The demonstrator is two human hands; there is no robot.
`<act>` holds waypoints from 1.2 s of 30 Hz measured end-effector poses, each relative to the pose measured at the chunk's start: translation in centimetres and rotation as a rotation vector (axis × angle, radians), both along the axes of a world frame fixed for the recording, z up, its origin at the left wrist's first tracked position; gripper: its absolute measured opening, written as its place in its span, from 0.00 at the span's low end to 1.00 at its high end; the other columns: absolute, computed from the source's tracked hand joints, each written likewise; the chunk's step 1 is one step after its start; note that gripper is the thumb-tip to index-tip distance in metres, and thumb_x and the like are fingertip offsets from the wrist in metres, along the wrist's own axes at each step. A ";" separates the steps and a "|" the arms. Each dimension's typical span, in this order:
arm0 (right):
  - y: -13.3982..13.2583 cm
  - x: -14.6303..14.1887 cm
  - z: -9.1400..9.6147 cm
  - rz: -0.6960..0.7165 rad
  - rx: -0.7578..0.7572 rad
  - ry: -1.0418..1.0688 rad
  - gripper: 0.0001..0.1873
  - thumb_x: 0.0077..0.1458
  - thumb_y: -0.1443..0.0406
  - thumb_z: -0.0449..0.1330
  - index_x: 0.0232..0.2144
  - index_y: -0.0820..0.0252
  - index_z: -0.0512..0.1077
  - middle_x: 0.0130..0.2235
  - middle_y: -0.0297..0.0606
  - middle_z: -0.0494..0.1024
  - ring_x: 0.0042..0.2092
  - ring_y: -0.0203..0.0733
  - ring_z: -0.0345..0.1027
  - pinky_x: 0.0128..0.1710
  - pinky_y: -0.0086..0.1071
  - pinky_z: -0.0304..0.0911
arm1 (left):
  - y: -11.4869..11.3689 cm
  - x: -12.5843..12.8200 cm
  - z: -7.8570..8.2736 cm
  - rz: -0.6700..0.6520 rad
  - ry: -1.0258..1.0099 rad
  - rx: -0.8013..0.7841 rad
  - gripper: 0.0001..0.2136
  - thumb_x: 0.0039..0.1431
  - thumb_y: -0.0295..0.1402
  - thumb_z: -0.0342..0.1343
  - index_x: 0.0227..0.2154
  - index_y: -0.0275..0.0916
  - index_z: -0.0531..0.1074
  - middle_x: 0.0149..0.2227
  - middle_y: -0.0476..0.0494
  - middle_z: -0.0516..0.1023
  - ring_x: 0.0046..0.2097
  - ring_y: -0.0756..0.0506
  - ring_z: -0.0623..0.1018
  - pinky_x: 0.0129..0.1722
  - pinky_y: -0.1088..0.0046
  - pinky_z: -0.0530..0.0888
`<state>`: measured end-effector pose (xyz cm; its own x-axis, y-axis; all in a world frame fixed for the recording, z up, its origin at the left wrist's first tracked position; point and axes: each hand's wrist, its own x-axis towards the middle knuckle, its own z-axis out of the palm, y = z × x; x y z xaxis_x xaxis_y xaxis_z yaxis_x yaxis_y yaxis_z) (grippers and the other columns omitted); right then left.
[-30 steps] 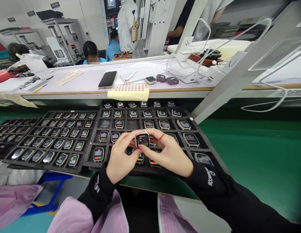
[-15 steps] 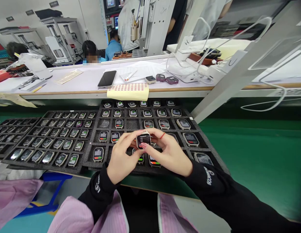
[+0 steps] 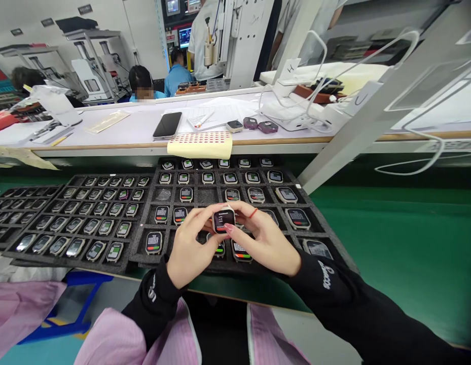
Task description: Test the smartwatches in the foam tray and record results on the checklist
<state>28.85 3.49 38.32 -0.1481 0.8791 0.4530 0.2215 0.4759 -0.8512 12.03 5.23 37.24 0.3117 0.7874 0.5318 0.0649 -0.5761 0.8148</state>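
Between both hands a smartwatch (image 3: 223, 219) without a strap is held above a dark foam tray, its lit screen showing lines of small text. My left hand (image 3: 193, 246) grips its left side with fingers and thumb. My right hand (image 3: 263, 237) holds the other side, its thumb at the lower right of the screen. Below, the foam tray (image 3: 167, 194) has rows of compartments with similar watches, many with lit screens. Part of the tray and several watches lie hidden behind my hands.
Two more foam trays (image 3: 138, 230) with watches lie to the left. On the shelf ahead are a phone (image 3: 167, 125), a yellow sticker sheet (image 3: 200, 145), and several loose watch bodies (image 3: 267, 126). A slanted post (image 3: 343, 119) and white cables stand at right. People work beyond.
The smartwatch has turned slightly, so its screen text shows more clearly. My right thumb has shifted a little right and is on the lower part of the screen.
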 end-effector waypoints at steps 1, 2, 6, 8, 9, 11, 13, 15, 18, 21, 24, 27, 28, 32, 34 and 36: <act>0.0 -0.1 0.0 -0.009 -0.001 -0.007 0.11 0.61 0.66 0.60 0.47 0.57 0.71 0.44 0.39 0.78 0.45 0.43 0.76 0.50 0.36 0.73 | 0.0 0.0 -0.1 0.004 0.008 0.002 0.26 0.56 0.18 0.62 0.55 0.49 0.73 0.46 0.50 0.75 0.38 0.55 0.78 0.43 0.84 0.78; 0.0 -0.1 0.0 -0.021 -0.002 -0.015 0.12 0.60 0.66 0.61 0.47 0.57 0.71 0.44 0.39 0.78 0.45 0.43 0.76 0.50 0.35 0.73 | 0.0 0.0 -0.1 0.010 0.017 0.004 0.27 0.56 0.17 0.61 0.56 0.49 0.73 0.46 0.50 0.75 0.39 0.55 0.78 0.43 0.84 0.78; 0.1 -0.1 -0.1 -0.045 -0.002 -0.036 0.13 0.59 0.66 0.62 0.47 0.57 0.71 0.44 0.39 0.79 0.44 0.43 0.77 0.49 0.35 0.73 | 0.1 0.0 -0.3 0.026 0.029 0.008 0.28 0.55 0.15 0.60 0.56 0.48 0.73 0.45 0.50 0.75 0.38 0.56 0.77 0.43 0.85 0.78; 0.1 0.0 -0.2 -0.024 0.001 -0.027 0.12 0.60 0.66 0.61 0.47 0.57 0.71 0.45 0.38 0.79 0.45 0.42 0.76 0.49 0.35 0.73 | 0.1 0.0 -0.3 0.016 0.021 0.014 0.28 0.55 0.16 0.61 0.56 0.48 0.73 0.45 0.51 0.75 0.38 0.57 0.77 0.43 0.86 0.77; 0.1 0.0 -0.3 -0.020 0.002 -0.022 0.11 0.60 0.66 0.61 0.46 0.56 0.71 0.45 0.38 0.79 0.45 0.42 0.76 0.50 0.35 0.73 | 0.2 0.0 -0.3 0.013 0.018 0.016 0.28 0.55 0.16 0.61 0.56 0.48 0.73 0.45 0.51 0.75 0.38 0.57 0.77 0.43 0.87 0.77; 0.2 0.1 -0.3 -0.027 0.002 -0.017 0.12 0.60 0.67 0.61 0.47 0.56 0.72 0.45 0.38 0.79 0.46 0.42 0.76 0.50 0.34 0.73 | 0.2 0.0 -0.2 0.018 0.018 0.016 0.28 0.55 0.15 0.61 0.56 0.49 0.73 0.45 0.51 0.75 0.38 0.57 0.77 0.43 0.88 0.76; 0.1 0.1 -0.4 -0.039 0.005 -0.015 0.13 0.59 0.67 0.63 0.47 0.56 0.72 0.45 0.37 0.79 0.45 0.42 0.76 0.49 0.34 0.73 | 0.2 0.0 -0.3 0.026 0.022 0.013 0.29 0.54 0.14 0.61 0.56 0.49 0.73 0.46 0.51 0.75 0.39 0.57 0.77 0.43 0.88 0.76; 0.1 0.1 -0.4 -0.020 0.007 -0.007 0.12 0.60 0.67 0.62 0.48 0.56 0.72 0.46 0.38 0.79 0.46 0.42 0.77 0.50 0.34 0.73 | 0.2 0.0 -0.3 0.022 0.021 0.012 0.29 0.55 0.15 0.62 0.56 0.50 0.73 0.46 0.51 0.75 0.39 0.57 0.77 0.43 0.88 0.76; 0.2 0.4 -0.3 -0.004 -0.021 0.033 0.11 0.65 0.64 0.59 0.49 0.56 0.74 0.49 0.40 0.79 0.49 0.43 0.76 0.52 0.35 0.73 | 0.2 0.0 -0.5 -0.003 0.005 0.003 0.27 0.56 0.19 0.64 0.56 0.50 0.72 0.47 0.51 0.75 0.39 0.56 0.78 0.44 0.86 0.77; 0.4 0.8 -0.3 -0.089 -0.067 0.124 0.13 0.67 0.61 0.59 0.52 0.56 0.75 0.48 0.40 0.81 0.48 0.42 0.77 0.51 0.35 0.74 | 0.2 0.0 -0.6 -0.015 -0.022 -0.051 0.26 0.55 0.21 0.66 0.55 0.50 0.73 0.47 0.51 0.75 0.40 0.55 0.78 0.44 0.84 0.77; 0.4 1.1 0.0 -0.201 0.013 0.190 0.09 0.64 0.62 0.64 0.46 0.54 0.79 0.43 0.38 0.82 0.45 0.41 0.78 0.48 0.33 0.76 | 0.1 -0.1 -0.5 -0.032 -0.078 -0.173 0.23 0.55 0.24 0.67 0.52 0.49 0.73 0.46 0.51 0.76 0.40 0.55 0.78 0.43 0.84 0.76; 0.0 1.2 0.6 -0.290 0.206 0.157 0.05 0.61 0.67 0.66 0.37 0.51 0.82 0.47 0.39 0.80 0.51 0.44 0.75 0.47 0.33 0.76 | 0.0 -0.2 -0.1 -0.088 -0.146 -0.347 0.22 0.54 0.25 0.68 0.51 0.45 0.72 0.45 0.49 0.78 0.40 0.54 0.78 0.42 0.83 0.76; -0.2 1.3 0.8 -0.302 0.248 0.147 0.06 0.61 0.68 0.67 0.36 0.50 0.83 0.50 0.39 0.79 0.53 0.44 0.74 0.48 0.34 0.75 | 0.0 -0.3 0.1 -0.107 -0.162 -0.399 0.22 0.53 0.25 0.68 0.50 0.44 0.72 0.44 0.49 0.78 0.39 0.54 0.78 0.41 0.83 0.75; -1.0 1.6 1.3 -0.158 0.200 0.128 0.12 0.62 0.70 0.65 0.37 0.43 0.83 0.56 0.34 0.76 0.45 0.38 0.77 0.48 0.32 0.76 | -0.1 -0.3 0.6 -0.134 -0.205 -0.537 0.23 0.54 0.28 0.67 0.52 0.42 0.67 0.45 0.46 0.77 0.40 0.53 0.77 0.40 0.81 0.75; -1.3 1.7 1.3 -0.059 0.134 0.108 0.13 0.62 0.70 0.65 0.38 0.41 0.84 0.53 0.32 0.79 0.43 0.36 0.78 0.46 0.29 0.76 | -0.1 -0.3 0.8 -0.144 -0.217 -0.586 0.24 0.55 0.29 0.65 0.53 0.42 0.64 0.47 0.44 0.74 0.41 0.52 0.77 0.39 0.79 0.75; -1.5 1.9 1.3 -0.034 0.090 0.101 0.14 0.62 0.70 0.65 0.39 0.40 0.83 0.49 0.29 0.81 0.44 0.35 0.78 0.48 0.26 0.75 | -0.1 -0.4 0.9 -0.160 -0.216 -0.625 0.24 0.56 0.31 0.64 0.54 0.42 0.62 0.48 0.44 0.72 0.42 0.51 0.76 0.40 0.78 0.75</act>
